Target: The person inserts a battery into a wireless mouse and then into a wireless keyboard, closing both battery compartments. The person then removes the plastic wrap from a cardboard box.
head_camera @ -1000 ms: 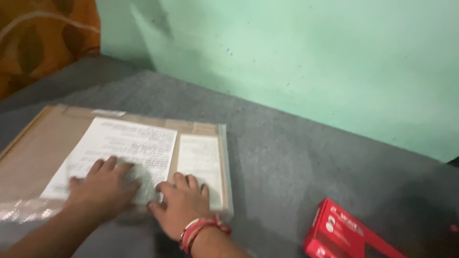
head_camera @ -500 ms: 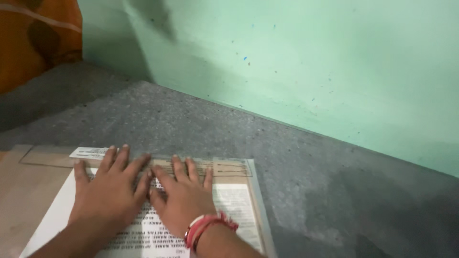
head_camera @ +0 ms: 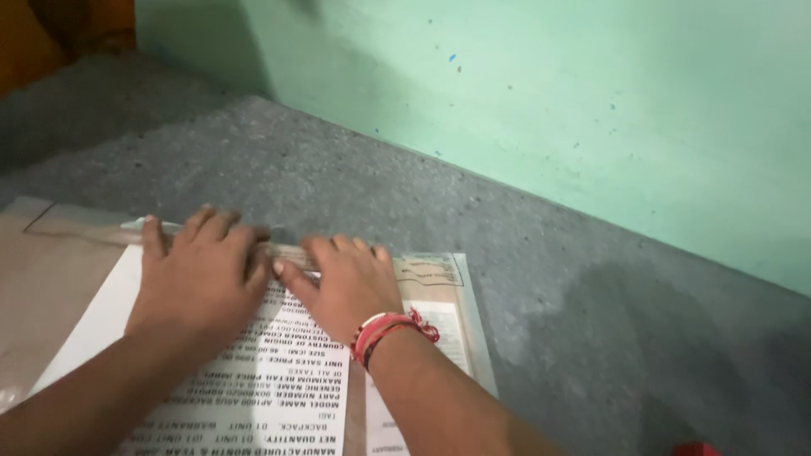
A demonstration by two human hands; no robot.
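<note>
A view from above, looking down at two bare hands working on a flat brown cardboard package (head_camera: 51,279) that lies on a grey, felt-like surface (head_camera: 355,177). The package fills the lower left of the view and is wrapped in clear plastic film, which shows as a pale border along its right edge.

A large white printed label (head_camera: 253,397) is stuck on top of the package, with lines of black text running upside down to the viewer. Just to its right sits a narrower white label (head_camera: 443,325), partly hidden by the right wrist.

The left hand (head_camera: 198,274) lies palm down over the upper part of the large label, its fingers curled at the package's far edge. The right hand (head_camera: 346,279) lies just beside it, also palm down, fingers bent toward the same far edge. The two hands almost touch at the fingers. Both press on the package top; neither grip is clenched around anything, and I cannot tell whether the fingertips pinch the film at the edge. A band of red and white threads (head_camera: 389,329) circles the right wrist.

Behind the grey surface rises a pale green wall (head_camera: 549,101) with a few small specks. An orange-brown patch (head_camera: 51,25) shows in the top left corner. A small red corner of something (head_camera: 697,447) peeks in at the bottom right edge, well apart from the package.
</note>
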